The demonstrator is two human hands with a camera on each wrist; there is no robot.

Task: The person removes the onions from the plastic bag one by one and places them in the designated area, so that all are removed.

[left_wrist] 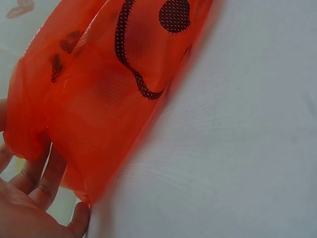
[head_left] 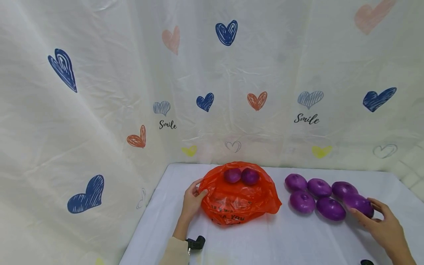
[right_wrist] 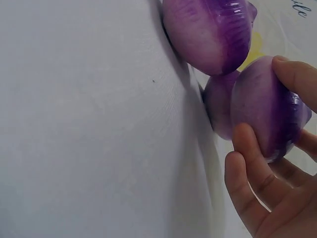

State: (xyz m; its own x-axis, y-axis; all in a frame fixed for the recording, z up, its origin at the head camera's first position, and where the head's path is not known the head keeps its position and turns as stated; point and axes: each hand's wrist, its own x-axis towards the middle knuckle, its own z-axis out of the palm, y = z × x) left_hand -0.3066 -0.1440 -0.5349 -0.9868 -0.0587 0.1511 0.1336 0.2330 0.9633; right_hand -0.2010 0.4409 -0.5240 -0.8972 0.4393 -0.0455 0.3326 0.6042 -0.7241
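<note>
A red plastic bag [head_left: 232,204] with black print lies on the white table, its mouth spread wide. My left hand [head_left: 192,201] holds the bag's left edge, thumb in front and fingers behind the film, as the left wrist view shows. Two purple onions, a left one [head_left: 232,175] and a right one [head_left: 250,176], show within the bag's mouth. Over at the right, my right hand [head_left: 385,222] grips another purple onion [right_wrist: 265,106] between thumb and fingers. In the right wrist view this onion is off the table, close beside the others.
Several more purple onions sit in two rows right of the bag, including a front one [head_left: 302,202] and a back one [head_left: 296,182]. A white curtain [head_left: 232,73] printed with hearts hangs behind the table [head_left: 251,243]. A black device [head_left: 197,243] is by the left wrist.
</note>
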